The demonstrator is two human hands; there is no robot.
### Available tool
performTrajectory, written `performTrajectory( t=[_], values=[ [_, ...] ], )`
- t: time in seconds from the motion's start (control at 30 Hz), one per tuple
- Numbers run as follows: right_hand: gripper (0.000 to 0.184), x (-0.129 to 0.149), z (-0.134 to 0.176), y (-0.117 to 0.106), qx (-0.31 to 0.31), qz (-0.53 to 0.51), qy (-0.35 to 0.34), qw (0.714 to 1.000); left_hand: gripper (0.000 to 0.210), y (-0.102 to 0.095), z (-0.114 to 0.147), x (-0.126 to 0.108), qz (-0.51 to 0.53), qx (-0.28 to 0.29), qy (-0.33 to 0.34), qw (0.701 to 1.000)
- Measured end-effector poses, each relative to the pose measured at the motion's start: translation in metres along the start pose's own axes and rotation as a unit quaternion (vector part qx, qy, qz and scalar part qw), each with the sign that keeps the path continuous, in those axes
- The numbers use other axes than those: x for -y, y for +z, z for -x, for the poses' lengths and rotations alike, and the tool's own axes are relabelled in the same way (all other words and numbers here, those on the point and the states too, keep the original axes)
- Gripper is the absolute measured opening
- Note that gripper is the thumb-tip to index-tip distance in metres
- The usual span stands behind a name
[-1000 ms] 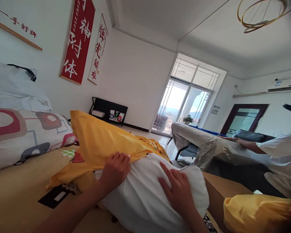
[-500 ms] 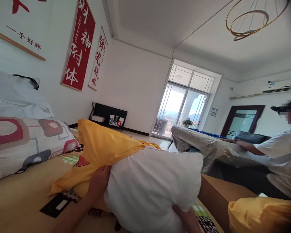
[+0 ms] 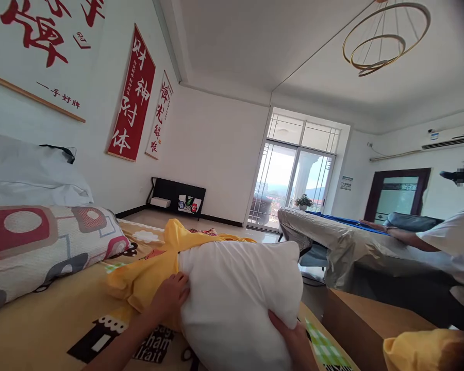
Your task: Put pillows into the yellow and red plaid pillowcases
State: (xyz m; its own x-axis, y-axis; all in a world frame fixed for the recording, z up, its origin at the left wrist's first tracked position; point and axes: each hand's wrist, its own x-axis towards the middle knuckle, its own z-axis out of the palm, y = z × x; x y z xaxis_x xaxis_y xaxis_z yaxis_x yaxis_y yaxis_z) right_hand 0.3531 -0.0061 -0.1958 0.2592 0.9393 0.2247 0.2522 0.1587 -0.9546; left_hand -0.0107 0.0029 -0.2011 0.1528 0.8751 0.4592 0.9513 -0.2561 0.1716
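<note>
A plump white pillow point(image 3: 239, 293) lies before me, its left end inside a yellow pillowcase point(image 3: 143, 273) that is bunched up. My left hand point(image 3: 172, 293) is closed on the edge of the pillowcase where it meets the pillow. On the pillow's near right side, my right hand point(image 3: 292, 335) grips the white fabric, its fingers partly sunk into it. Beneath them spreads a yellow bedspread point(image 3: 42, 330) with printed pictures and lettering.
A patterned pillow point(image 3: 54, 247) lies at left, a white bag point(image 3: 31, 170) behind it. At right are a cardboard box point(image 3: 367, 319), yellow fabric point(image 3: 425, 350) and a person point(image 3: 452, 232) at a plastic-covered table point(image 3: 313, 226). A black rack point(image 3: 178, 193) stands by the wall.
The upright flap of the pillowcase has sunk and bunched lower around the pillow's end. The pillow's right end has shifted slightly left, and the camera view has tilted up a little.
</note>
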Motion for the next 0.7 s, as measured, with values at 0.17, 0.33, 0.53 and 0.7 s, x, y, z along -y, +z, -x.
performTrajectory(
  t=[0.17, 0.33, 0.53, 0.7],
  values=[
    [0.072, -0.026, -0.023, -0.029, -0.003, 0.163, 0.008, 0.987, 0.031, -0.018, 0.001, 0.009, -0.069, 0.015, -0.021, 0.997],
    [0.069, -0.021, 0.009, -0.015, -0.147, 0.361, -0.222, 0.894, 0.037, -0.02, -0.006, 0.013, -0.074, 0.071, -0.077, 0.992],
    [0.092, 0.011, 0.054, 0.095, 0.147, 0.498, -0.404, 0.753, 0.037, -0.013, 0.002, -0.035, -0.066, 0.175, 0.002, 0.982],
    [0.061, 0.015, 0.025, 0.16, 0.168, 0.54, -0.332, 0.755, 0.04, 0.013, 0.024, -0.054, -0.043, 0.251, 0.019, 0.967]
  ],
)
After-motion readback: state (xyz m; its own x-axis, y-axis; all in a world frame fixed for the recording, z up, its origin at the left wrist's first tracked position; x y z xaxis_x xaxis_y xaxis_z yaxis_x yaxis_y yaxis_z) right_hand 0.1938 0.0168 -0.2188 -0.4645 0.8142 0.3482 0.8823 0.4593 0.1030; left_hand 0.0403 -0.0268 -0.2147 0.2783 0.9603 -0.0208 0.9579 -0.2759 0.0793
